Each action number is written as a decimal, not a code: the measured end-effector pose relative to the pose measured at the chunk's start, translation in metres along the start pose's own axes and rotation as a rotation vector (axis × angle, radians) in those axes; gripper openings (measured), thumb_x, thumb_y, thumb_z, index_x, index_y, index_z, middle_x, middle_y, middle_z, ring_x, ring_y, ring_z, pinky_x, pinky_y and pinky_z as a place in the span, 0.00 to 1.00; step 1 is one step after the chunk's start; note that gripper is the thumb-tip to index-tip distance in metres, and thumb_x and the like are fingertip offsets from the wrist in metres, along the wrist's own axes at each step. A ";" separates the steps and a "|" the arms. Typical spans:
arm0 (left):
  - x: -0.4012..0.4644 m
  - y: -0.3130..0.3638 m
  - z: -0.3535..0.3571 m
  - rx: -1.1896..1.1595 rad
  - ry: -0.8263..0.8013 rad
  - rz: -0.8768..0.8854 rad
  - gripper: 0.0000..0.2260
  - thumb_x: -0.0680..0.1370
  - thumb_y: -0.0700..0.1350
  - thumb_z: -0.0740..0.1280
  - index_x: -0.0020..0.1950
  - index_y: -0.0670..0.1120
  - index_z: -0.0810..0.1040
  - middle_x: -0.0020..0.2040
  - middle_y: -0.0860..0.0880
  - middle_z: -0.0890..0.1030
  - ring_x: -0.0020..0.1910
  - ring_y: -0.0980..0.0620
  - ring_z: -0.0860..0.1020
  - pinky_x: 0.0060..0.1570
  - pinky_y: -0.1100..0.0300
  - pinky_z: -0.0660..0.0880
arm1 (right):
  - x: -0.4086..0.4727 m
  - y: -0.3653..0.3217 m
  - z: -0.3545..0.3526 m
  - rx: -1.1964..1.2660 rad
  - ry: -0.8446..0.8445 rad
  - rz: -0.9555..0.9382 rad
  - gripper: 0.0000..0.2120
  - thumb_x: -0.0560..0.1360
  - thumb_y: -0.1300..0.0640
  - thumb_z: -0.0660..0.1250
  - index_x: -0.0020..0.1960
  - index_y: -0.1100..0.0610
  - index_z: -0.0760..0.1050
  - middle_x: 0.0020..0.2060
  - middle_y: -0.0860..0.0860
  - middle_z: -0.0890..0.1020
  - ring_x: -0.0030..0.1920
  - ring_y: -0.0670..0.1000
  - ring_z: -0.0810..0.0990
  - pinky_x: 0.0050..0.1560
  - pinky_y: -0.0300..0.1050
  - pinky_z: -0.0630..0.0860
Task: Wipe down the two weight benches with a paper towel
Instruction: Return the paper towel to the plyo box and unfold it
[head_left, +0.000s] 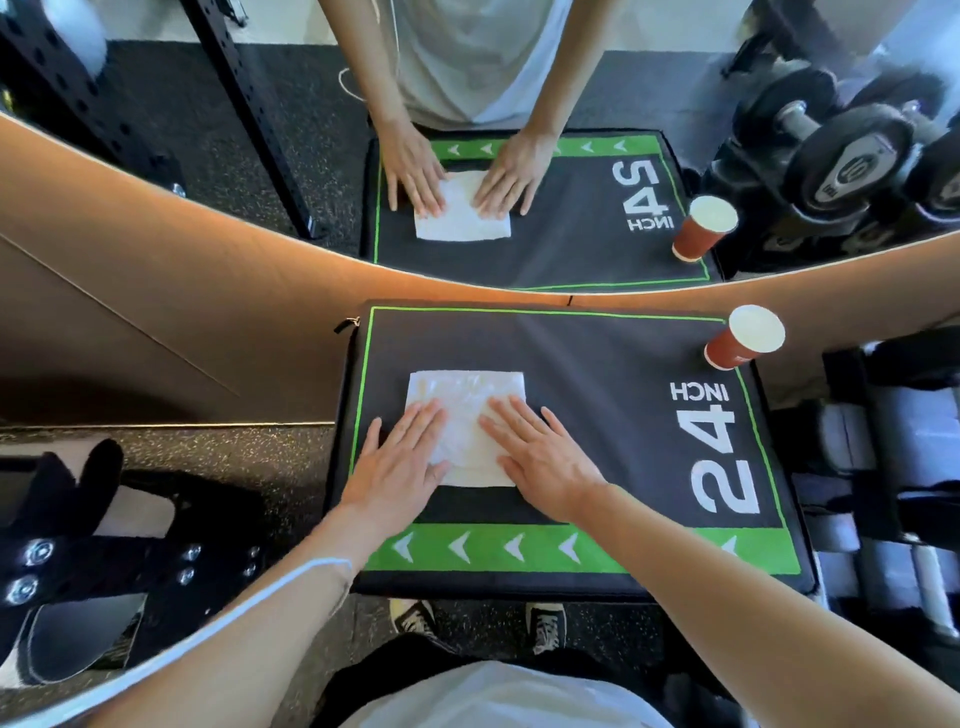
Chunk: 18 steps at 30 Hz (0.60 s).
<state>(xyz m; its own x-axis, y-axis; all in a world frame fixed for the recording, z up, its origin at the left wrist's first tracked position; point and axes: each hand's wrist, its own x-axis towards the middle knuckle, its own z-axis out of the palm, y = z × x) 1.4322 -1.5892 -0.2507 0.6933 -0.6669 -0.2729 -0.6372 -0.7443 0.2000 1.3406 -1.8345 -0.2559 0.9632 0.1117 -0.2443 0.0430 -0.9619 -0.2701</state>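
Towel: paper towel (466, 410), white, folded to a rough square, lying flat on the near-centre of the padded black top (597, 364), which carries a green border and the marking "24 INCH".
Left hand: left hand (400, 457) flat, fingers straight and spread, fingertips pressing the towel's left part; nothing is gripped.
Right hand: right hand (540, 457) flat likewise, fingers straight, pressing the towel's right edge; it closes on nothing either.
Handling, towel: judged very light, soft and limp; likely to bunch or tear if dragged by one corner, and to slide freely over the smooth cover.
Where to hold: best kept under flat palms over its middle, or pinched at a folded edge when lifting.
Handling, surface: the top looks cushioned and firm enough to take pressing.
Nearby hazard: red paper cup (744, 338) upright at the far right corner, well apart from the towel; a wide sweep could tip it.
Surroundings: mirror (156, 171) behind the pad; dumbbells (852, 150) reflected in it.
Progress: wiping looks barely begun; benches themselves not identifiable here.
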 end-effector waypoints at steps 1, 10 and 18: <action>0.006 -0.014 -0.004 -0.001 0.007 0.005 0.31 0.87 0.59 0.49 0.86 0.53 0.42 0.85 0.59 0.39 0.84 0.58 0.38 0.82 0.40 0.46 | 0.012 -0.007 -0.001 -0.003 0.005 0.013 0.29 0.86 0.48 0.49 0.85 0.43 0.45 0.84 0.43 0.42 0.84 0.49 0.38 0.82 0.56 0.43; 0.056 -0.088 -0.028 -0.034 0.039 0.051 0.30 0.87 0.58 0.51 0.87 0.51 0.46 0.86 0.56 0.43 0.85 0.55 0.42 0.82 0.39 0.49 | 0.094 -0.039 -0.019 -0.002 0.006 0.102 0.29 0.87 0.47 0.51 0.85 0.42 0.45 0.85 0.43 0.44 0.84 0.50 0.42 0.82 0.58 0.48; 0.069 -0.099 -0.041 -0.095 0.018 0.067 0.31 0.87 0.59 0.51 0.87 0.51 0.46 0.86 0.56 0.42 0.85 0.54 0.40 0.81 0.36 0.49 | 0.114 -0.049 -0.032 0.002 -0.011 0.167 0.29 0.87 0.53 0.54 0.85 0.42 0.47 0.85 0.42 0.45 0.84 0.49 0.43 0.82 0.62 0.48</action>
<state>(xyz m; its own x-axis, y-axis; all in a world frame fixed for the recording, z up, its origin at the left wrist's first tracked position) 1.5571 -1.5628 -0.2511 0.6565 -0.7154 -0.2392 -0.6485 -0.6972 0.3055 1.4571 -1.7821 -0.2410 0.9540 -0.0471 -0.2962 -0.1182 -0.9666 -0.2272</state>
